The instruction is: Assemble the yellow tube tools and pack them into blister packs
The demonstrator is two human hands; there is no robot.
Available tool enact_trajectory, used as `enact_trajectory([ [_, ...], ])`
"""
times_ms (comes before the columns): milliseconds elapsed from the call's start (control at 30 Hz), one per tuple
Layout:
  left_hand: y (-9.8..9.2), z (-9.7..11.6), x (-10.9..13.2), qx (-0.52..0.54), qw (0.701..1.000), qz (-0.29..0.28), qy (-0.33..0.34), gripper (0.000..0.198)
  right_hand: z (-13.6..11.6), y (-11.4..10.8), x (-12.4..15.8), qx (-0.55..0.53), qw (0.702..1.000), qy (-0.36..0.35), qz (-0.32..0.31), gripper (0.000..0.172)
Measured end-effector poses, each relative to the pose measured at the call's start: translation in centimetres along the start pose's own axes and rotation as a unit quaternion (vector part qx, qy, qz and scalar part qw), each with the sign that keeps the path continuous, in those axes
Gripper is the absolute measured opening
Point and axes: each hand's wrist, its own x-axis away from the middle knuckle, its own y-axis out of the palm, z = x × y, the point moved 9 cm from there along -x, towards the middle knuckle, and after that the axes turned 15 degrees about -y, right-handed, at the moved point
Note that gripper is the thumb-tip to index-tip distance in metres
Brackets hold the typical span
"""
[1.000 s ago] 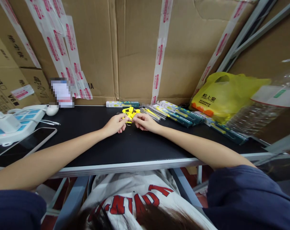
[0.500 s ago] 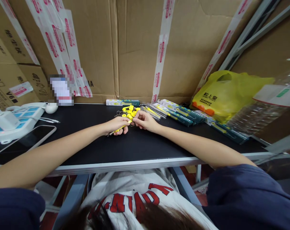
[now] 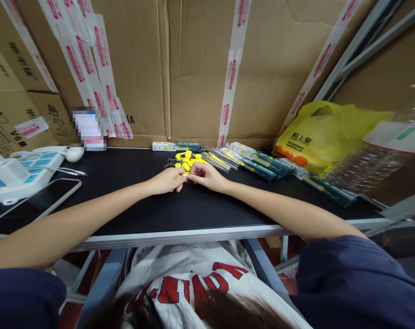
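Observation:
My left hand [image 3: 168, 180] is closed around a slim yellow stick-like tool [image 3: 184, 175], of which only a short yellow length shows between the fingers. Close against it on the right, my right hand [image 3: 209, 177] is pinched at the tool's end; whatever its fingertips hold is too small to make out. Just beyond both hands lies a heap of yellow plastic pieces [image 3: 186, 156], with small wire parts [image 3: 173, 162] at its left. Thin metal rods and yellow sticks [image 3: 221, 160] lie side by side to the right of the heap.
Green-and-white printed boxes [image 3: 262, 160] lie at the back right, and another box [image 3: 176, 146] lies behind the heap. A yellow plastic bag [image 3: 327, 132] and a clear bottle [image 3: 375, 155] stand at the right. A power strip [image 3: 39, 171] and a tablet-like device [image 3: 32, 205] occupy the left.
The yellow tool has turned in my left hand; its metal tip, which stuck out at the lower left, is now hidden. My right hand has shifted slightly left and down, its fingers more arched.

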Motion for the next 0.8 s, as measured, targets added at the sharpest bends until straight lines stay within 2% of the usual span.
enact_trajectory([
  [67, -0.1, -0.4, -0.2, 0.009, 1.0, -0.005, -0.022, 0.011, 0.0, -0.2, 0.0, -0.002, 1.0, 0.003, 0.006, 0.046],
  [200, 0.0, -1.3, -0.5, 0.033, 0.996, -0.053, -0.07, 0.014, 0.5, -0.4, 0.0, -0.014, 1.0, 0.019, 0.005, 0.05],
  [367, 0.3, -1.2, -0.2, 0.041, 0.993, -0.082, -0.079, 0.017, 0.9, -0.3, 0.1, -0.013, 1.0, 0.021, 0.005, 0.05],
  [600, 0.0, -1.2, -0.1, 0.062, 0.992, -0.059, -0.092, 0.02, 0.8, -0.3, 0.0, -0.024, 0.999, 0.019, 0.01, 0.051],
  [800, -0.1, -1.2, -0.1, 0.049, 0.994, -0.027, -0.096, 0.013, 0.8, -0.1, -0.1, -0.027, 0.999, 0.016, 0.006, 0.05],
])
